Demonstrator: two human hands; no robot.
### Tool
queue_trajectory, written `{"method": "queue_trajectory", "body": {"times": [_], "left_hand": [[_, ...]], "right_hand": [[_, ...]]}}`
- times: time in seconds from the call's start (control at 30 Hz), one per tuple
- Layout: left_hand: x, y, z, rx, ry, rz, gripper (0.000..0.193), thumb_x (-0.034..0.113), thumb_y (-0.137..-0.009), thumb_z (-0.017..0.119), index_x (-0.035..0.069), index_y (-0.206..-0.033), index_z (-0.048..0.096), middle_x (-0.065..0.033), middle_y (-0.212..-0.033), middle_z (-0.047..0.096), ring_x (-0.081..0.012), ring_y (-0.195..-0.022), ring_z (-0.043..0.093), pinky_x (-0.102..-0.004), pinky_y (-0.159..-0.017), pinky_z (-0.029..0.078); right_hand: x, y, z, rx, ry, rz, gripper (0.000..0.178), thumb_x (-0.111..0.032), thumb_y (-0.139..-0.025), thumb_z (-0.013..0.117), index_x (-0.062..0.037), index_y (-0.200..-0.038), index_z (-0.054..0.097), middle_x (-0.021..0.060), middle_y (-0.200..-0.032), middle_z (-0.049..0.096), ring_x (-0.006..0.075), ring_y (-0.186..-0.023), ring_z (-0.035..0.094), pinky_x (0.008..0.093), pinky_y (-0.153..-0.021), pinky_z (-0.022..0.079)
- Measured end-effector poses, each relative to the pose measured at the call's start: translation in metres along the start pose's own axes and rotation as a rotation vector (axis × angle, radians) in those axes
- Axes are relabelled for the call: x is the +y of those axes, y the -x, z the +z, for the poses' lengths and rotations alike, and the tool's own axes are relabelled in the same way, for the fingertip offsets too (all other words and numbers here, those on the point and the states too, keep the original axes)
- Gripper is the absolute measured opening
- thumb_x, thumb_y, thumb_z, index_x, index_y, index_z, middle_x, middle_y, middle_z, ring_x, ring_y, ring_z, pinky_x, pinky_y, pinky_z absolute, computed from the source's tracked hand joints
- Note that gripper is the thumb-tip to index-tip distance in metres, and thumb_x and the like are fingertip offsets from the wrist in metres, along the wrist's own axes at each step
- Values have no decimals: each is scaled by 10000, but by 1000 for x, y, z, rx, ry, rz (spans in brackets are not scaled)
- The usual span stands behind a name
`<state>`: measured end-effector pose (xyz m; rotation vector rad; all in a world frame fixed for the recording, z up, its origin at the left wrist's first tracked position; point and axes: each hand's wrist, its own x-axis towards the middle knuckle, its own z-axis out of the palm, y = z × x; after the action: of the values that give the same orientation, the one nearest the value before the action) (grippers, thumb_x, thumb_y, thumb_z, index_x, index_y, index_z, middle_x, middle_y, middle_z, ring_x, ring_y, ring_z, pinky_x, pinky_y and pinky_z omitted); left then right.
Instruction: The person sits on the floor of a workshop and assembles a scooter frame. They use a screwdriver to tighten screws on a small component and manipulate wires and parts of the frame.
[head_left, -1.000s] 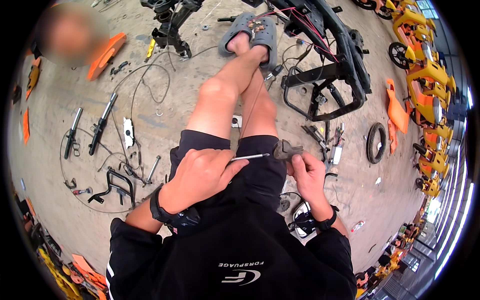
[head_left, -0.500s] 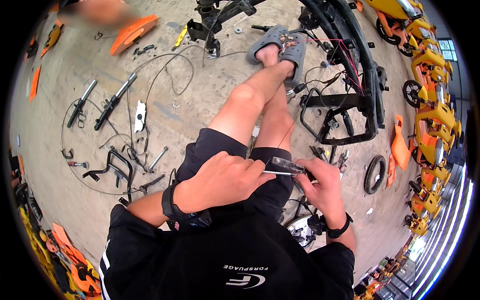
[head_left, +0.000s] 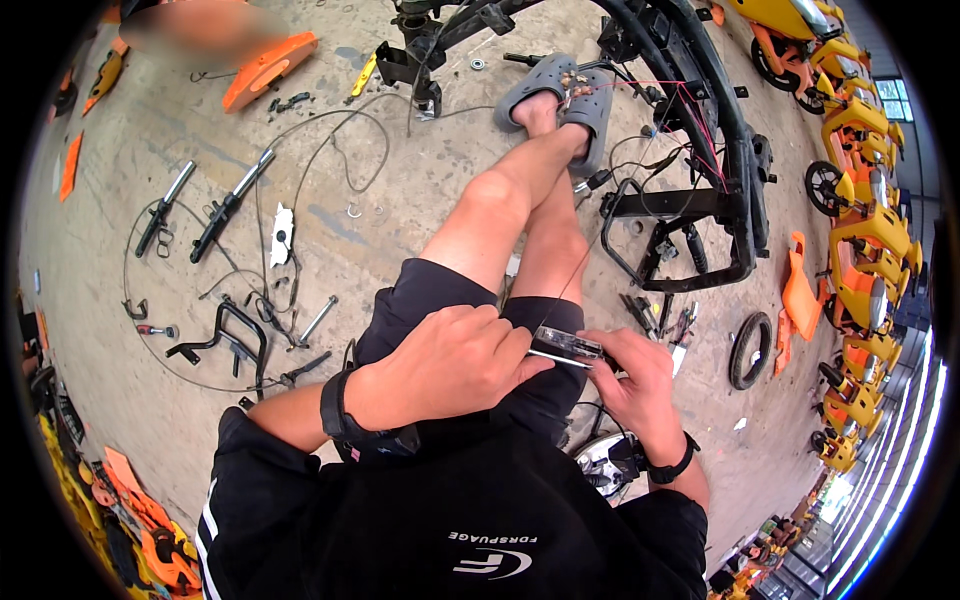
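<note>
Over my lap, my left hand (head_left: pixel 440 365) is closed around one end of a thin silver rod (head_left: pixel 562 359); whatever lies inside the fist is hidden. The rod slants down to the right, alongside a small dark rectangular part (head_left: pixel 570 343) with a shiny, clear-looking top. Thumb and fingers of my right hand (head_left: pixel 640 385) pinch this part at its right end. A thin dark cable (head_left: pixel 574 275) runs up from its left end toward the frame. The rod's tip is close to my right thumb; whether it touches the part I cannot tell.
Ahead to the right stands a black motorcycle frame (head_left: pixel 735 150) with loose wires. Fork tubes (head_left: pixel 232 205), a black bracket (head_left: pixel 240 335) and cables lie on the left floor. A tyre (head_left: pixel 750 350) and orange panels (head_left: pixel 800 285) lie right, near a row of yellow motorbikes (head_left: pixel 870 240).
My right hand has moved slightly down, and the dark part now tilts more, its right end lower. The silver rod slants more steeply down to the right.
</note>
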<state>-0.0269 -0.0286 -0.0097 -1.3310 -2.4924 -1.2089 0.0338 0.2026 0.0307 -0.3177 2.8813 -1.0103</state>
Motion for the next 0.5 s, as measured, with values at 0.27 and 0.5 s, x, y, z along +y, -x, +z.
{"method": "queue_trajectory", "body": {"times": [0.27, 0.5], "left_hand": [[2, -1, -5, -29, -55, 19, 269, 223, -769, 768, 49, -690, 578, -23, -567, 472, -184, -529, 495, -305, -480, 412], [2, 2, -3, 5, -28, 5, 271, 213, -770, 768, 54, -680, 568, -18, -559, 459, -180, -515, 490, -302, -473, 403]], "right_hand": [[-2, -6, -4, 38, 65, -129, 347, 17, -683, 722, -35, -1024, 685, 92, -718, 602, 250, -596, 589, 334, -542, 457], [-1, 0, 2, 7, 42, -55, 326, -1, -693, 735, -34, -1012, 679, 83, -699, 594, 243, -565, 582, 337, -515, 450]]}}
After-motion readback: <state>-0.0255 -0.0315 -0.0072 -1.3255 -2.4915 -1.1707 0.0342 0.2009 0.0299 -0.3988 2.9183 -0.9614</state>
